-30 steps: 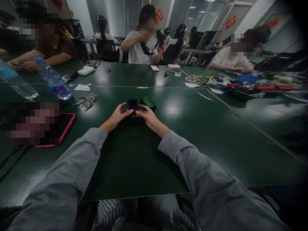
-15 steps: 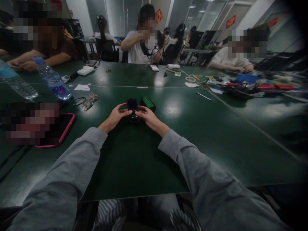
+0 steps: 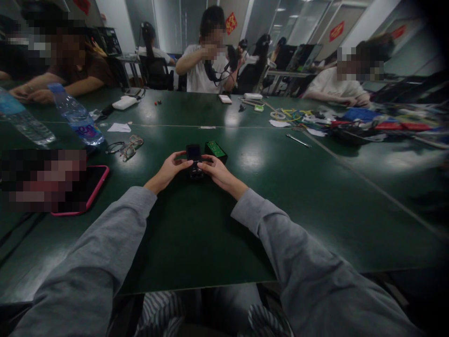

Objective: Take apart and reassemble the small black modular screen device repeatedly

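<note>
Between my two hands is a small black handheld device (image 3: 194, 153) with a dark screen at its top and buttons below. My left hand (image 3: 172, 169) grips its left side, with the thumb lying on the front near the buttons. From the other side my right hand (image 3: 218, 171) holds it, that thumb also on the front. The fingers behind the device are partly hidden. Just beyond my right hand stands a black box (image 3: 216, 150) with a green printed top.
Glasses (image 3: 130, 149), a water bottle (image 3: 79, 117) and a pink-edged tablet (image 3: 98, 187) lie or stand to the left. A wrench (image 3: 298, 140) rests at right, before a heap of cables and tools (image 3: 365, 122). Several people sit around the green table (image 3: 196, 243).
The device has shifted very slightly between my hands, its screen end a touch to the right. Both hands keep their grip almost in place.
</note>
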A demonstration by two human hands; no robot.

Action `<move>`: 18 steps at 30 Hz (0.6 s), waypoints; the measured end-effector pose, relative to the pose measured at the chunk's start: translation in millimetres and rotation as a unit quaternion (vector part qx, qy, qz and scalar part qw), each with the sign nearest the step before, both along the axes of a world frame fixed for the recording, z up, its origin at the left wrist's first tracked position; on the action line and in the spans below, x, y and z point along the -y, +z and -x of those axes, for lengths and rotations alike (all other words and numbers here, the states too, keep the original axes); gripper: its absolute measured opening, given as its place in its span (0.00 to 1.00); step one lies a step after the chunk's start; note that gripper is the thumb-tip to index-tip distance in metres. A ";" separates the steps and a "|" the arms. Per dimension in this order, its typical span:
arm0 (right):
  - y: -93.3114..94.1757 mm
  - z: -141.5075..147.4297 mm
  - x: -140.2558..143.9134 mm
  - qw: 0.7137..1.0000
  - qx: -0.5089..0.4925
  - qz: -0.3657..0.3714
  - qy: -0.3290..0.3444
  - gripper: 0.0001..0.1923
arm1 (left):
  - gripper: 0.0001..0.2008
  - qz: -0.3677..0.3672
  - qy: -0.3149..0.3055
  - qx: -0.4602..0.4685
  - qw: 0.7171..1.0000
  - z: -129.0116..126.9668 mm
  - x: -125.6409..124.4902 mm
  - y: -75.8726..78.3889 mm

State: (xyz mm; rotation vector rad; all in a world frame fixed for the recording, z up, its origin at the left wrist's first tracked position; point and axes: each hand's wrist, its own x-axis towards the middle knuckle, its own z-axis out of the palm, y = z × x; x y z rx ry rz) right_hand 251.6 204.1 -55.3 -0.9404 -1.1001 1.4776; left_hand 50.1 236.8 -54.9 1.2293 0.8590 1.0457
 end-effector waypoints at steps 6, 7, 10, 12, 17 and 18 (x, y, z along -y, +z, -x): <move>-11.0 1.6 -4.8 0.998 0.046 -0.032 -0.019 0.37 | 0.34 -0.014 -0.001 -0.047 0.999 -3.5 -6.9 -9.4; -11.9 2.2 -4.7 0.997 0.060 -0.039 -0.018 0.37 | 0.34 -0.023 0.002 -0.064 0.998 -4.4 -6.9 -10.0; -12.4 6.4 -1.9 0.991 0.115 -0.061 -0.030 0.38 | 0.31 -0.071 0.010 -0.115 0.991 -7.3 -4.0 -10.1; -11.8 10.5 1.6 0.983 0.157 -0.082 -0.055 0.37 | 0.29 -0.109 0.017 -0.149 0.983 -9.0 0.4 -8.6; -10.8 17.5 8.5 0.959 0.230 -0.148 -0.077 0.31 | 0.29 -0.159 0.045 -0.231 0.959 -11.1 13.2 -1.4; -10.6 17.9 9.0 0.957 0.235 -0.152 -0.077 0.31 | 0.29 -0.168 0.046 -0.241 0.955 -11.2 14.5 -0.1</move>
